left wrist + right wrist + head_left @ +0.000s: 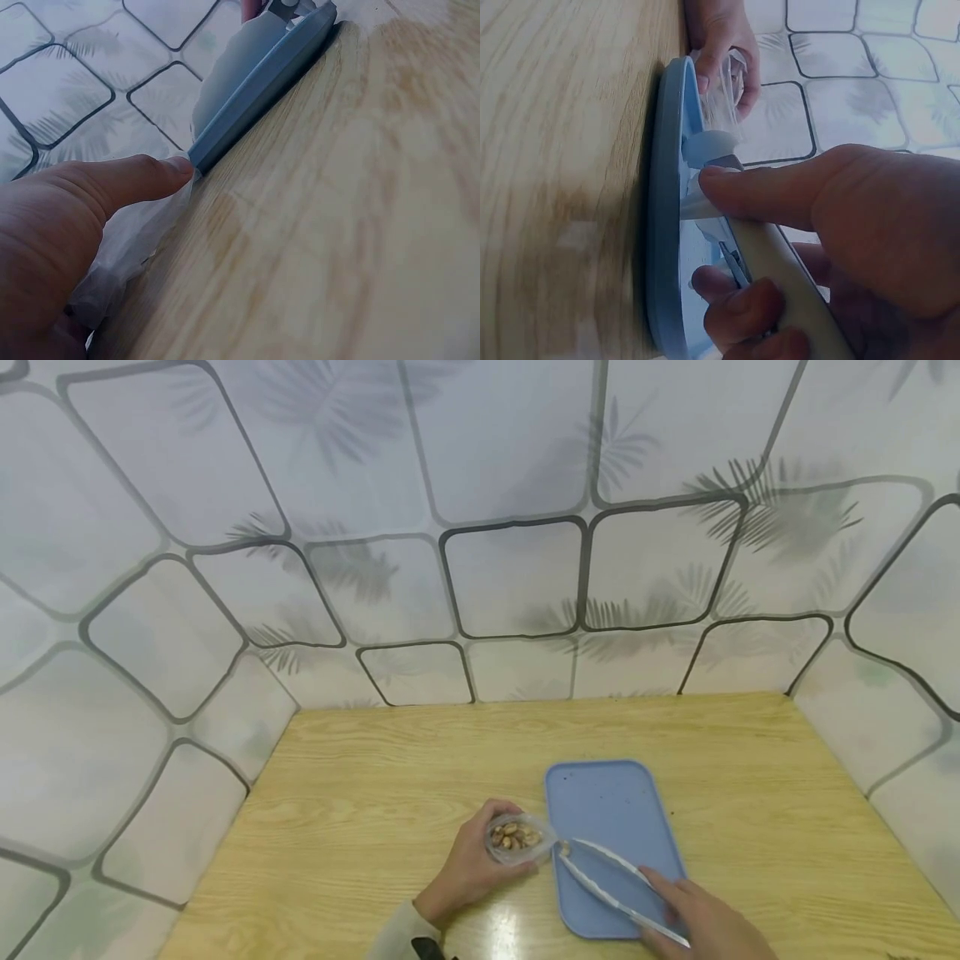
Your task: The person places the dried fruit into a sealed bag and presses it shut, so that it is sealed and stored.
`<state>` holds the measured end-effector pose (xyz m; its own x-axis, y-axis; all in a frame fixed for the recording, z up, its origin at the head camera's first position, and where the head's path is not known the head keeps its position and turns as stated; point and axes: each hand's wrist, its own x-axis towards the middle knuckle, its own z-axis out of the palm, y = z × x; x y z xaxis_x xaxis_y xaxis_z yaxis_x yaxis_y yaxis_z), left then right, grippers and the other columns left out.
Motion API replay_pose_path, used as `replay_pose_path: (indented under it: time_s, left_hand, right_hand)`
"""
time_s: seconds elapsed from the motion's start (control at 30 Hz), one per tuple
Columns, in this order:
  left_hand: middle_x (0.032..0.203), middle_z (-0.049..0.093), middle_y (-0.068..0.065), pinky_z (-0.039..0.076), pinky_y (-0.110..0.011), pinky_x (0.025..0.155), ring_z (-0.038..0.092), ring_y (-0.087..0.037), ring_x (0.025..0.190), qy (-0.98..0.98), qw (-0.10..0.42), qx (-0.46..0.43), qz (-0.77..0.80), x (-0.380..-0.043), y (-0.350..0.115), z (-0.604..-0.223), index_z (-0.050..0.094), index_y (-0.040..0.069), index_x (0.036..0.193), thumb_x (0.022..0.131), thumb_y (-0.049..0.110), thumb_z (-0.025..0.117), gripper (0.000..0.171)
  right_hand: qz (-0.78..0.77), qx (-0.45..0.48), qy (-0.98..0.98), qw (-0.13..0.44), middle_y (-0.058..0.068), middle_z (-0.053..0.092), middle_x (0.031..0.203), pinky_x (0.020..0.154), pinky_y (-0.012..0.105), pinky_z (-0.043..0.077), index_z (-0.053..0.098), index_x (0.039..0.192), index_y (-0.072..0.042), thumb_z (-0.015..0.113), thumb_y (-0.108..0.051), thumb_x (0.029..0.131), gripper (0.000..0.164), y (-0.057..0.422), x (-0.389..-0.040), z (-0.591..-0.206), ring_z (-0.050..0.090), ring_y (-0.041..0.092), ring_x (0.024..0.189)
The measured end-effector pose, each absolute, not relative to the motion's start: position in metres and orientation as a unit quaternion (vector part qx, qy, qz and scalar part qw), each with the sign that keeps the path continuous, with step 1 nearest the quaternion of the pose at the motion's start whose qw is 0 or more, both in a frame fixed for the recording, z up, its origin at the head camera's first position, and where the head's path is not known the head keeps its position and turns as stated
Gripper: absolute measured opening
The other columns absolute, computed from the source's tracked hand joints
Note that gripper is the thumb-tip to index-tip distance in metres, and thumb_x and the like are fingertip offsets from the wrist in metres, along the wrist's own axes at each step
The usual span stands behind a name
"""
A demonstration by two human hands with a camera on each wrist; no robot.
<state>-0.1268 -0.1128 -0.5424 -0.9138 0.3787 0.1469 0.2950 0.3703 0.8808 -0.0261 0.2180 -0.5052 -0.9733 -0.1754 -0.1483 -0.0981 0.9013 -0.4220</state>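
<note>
My left hand [471,866] grips a clear plastic bag [543,845] with its mouth spread, showing several tan nuts [513,837] that look like pistachios. Thumb and fingers curl round opposite sides of the bag, just left of the blue tray [611,793]. In my right hand [705,917] are silver tongs [600,894], held over the tray's near part with their arms apart and tips toward the bag. One nut [565,848] shows at the tongs' tips; whether it is pinched I cannot tell. The right wrist view shows thumb and fingers wrapped about the tongs' handle [780,277].
The tray stands on a wood-grained table [360,802], with a few small dark crumbs [566,776] on it and another speck to its right. A patterned wall covering [517,577] encloses the table at the back and both sides.
</note>
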Motion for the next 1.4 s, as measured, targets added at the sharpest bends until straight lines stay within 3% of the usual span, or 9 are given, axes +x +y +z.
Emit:
replay_pose_path:
  time_s: [0.23,0.8,1.1,1.4]
  left_hand:
    - [0.136,0.073,0.005,0.048,-0.031,0.113,0.067,-0.015,0.125,0.826,0.04,0.205,0.523,-0.127,-0.113,-0.542,0.062,0.024,0.136,0.078,0.028,0.1,0.07]
    - [0.135,0.072,0.007,0.048,-0.031,0.114,0.067,-0.013,0.125,0.823,0.041,0.205,0.529,-0.127,-0.112,-0.543,0.061,0.024,0.136,0.078,0.028,0.1,0.07]
    - [0.136,0.073,0.005,0.048,-0.032,0.114,0.067,-0.014,0.125,0.824,0.041,0.207,0.525,-0.128,-0.113,-0.543,0.061,0.023,0.136,0.078,0.028,0.1,0.07]
    - [0.138,0.072,0.003,0.048,-0.032,0.114,0.066,-0.015,0.126,0.83,0.038,0.209,0.516,-0.128,-0.114,-0.545,0.061,0.024,0.137,0.079,0.03,0.1,0.071]
  right_hand:
    - [-0.189,-0.059,0.977,0.083,-0.011,0.05,0.09,0.059,0.025,0.041,0.067,0.149,-0.018,0.091,-0.049,0.083,0.077,0.211,-0.024,-0.503,0.04,0.0,0.069]
    - [-0.205,-0.062,0.973,0.09,-0.012,0.054,0.092,0.057,0.025,0.04,0.067,0.15,-0.024,0.089,-0.042,0.089,0.068,0.212,-0.028,-0.499,0.04,0.001,0.065]
    - [-0.196,-0.069,0.978,0.012,-0.014,0.058,0.094,0.06,0.024,0.041,0.069,0.148,-0.026,0.091,-0.043,0.086,0.067,0.215,-0.025,-0.485,0.042,-0.002,0.068]
    - [-0.202,-0.085,0.976,0.006,-0.014,0.065,0.098,0.065,0.027,0.047,0.068,0.149,-0.025,0.091,-0.038,0.087,0.067,0.21,-0.031,-0.467,0.047,-0.004,0.073]
